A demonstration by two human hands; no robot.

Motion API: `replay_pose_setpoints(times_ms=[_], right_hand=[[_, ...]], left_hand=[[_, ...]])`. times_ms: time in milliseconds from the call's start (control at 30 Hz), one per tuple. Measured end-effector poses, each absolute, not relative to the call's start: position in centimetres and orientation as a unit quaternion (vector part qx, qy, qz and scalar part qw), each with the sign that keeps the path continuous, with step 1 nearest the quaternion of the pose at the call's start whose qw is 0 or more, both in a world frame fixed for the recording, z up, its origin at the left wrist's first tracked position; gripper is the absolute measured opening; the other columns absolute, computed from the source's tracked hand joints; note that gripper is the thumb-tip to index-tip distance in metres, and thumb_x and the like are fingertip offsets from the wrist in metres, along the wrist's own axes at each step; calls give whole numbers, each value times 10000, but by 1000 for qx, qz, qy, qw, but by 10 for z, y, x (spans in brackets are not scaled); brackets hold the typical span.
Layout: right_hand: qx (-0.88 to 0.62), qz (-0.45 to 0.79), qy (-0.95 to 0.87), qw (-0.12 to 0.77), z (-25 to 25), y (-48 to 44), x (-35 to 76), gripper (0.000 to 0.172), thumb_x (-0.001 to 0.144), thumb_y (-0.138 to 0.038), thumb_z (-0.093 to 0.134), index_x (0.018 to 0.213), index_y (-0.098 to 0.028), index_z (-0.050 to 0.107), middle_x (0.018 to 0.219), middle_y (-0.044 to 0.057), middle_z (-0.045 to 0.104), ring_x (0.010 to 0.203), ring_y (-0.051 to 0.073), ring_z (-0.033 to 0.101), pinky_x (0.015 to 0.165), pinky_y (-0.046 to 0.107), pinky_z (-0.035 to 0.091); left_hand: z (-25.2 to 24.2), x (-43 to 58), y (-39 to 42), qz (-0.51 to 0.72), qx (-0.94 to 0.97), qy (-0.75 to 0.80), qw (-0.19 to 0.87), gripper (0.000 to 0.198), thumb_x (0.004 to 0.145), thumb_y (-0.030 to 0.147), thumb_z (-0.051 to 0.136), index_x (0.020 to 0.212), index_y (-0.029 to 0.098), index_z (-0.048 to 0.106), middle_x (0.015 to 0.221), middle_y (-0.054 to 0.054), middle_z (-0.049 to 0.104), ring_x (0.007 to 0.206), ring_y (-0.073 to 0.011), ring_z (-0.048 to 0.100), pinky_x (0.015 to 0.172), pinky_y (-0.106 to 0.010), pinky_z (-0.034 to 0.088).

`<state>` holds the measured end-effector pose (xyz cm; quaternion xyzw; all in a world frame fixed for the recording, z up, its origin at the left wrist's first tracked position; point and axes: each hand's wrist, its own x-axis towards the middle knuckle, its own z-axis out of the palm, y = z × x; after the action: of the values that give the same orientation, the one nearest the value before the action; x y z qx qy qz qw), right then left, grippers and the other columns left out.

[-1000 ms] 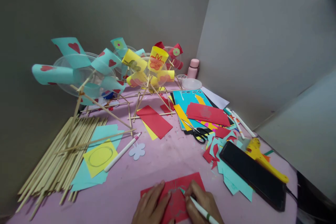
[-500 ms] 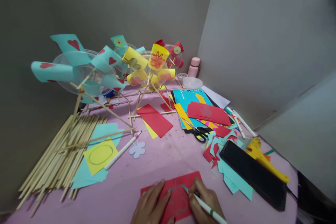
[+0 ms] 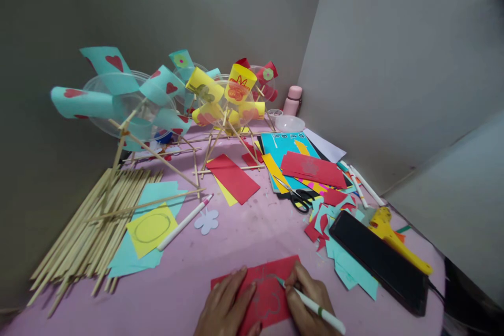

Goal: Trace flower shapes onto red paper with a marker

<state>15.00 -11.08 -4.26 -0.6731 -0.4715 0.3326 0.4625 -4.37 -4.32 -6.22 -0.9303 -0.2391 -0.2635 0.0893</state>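
At the front of the table lies a piece of red paper (image 3: 271, 294) with a curved, flower-like outline drawn on it. My left hand (image 3: 226, 304) rests flat on its left part, fingers stretched out. A white felt-tip pen (image 3: 318, 308) with a green band is pinched in my right hand (image 3: 309, 296), its tip touching the red paper near the top of the outline. A white butterfly-shaped cutout (image 3: 207, 220) and another white pen (image 3: 185, 223) with a pink end lie farther off to the left.
Paper pinwheels on stick stands (image 3: 137, 100) fill the back left, beside a pile of wooden sticks (image 3: 86, 226). Scissors (image 3: 299, 200), paper scraps (image 3: 325, 220), a black phone (image 3: 380, 262) and a yellow glue gun (image 3: 397, 239) lie on the right. A pink bottle (image 3: 292, 101) stands behind.
The pen tip has moved slightly to the right along the outline on the red paper, with my right hand. My left hand stays on the paper. The view has shifted slightly.
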Motion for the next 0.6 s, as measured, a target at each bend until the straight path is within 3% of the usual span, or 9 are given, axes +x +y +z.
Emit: replay_pose_setpoints(times_ms=[600], right_hand=[[-658,351,-477,465,-43,-111,153,88,727,-246,391,655,-251,341,505,-104,232,422,106,258,453,256,178]], left_hand=[[-62,-45,-43,-259,-932,-235,95,346,916,350,486,1216,197,566,1201,-111,646,1057,-215,636,801,-311,560]])
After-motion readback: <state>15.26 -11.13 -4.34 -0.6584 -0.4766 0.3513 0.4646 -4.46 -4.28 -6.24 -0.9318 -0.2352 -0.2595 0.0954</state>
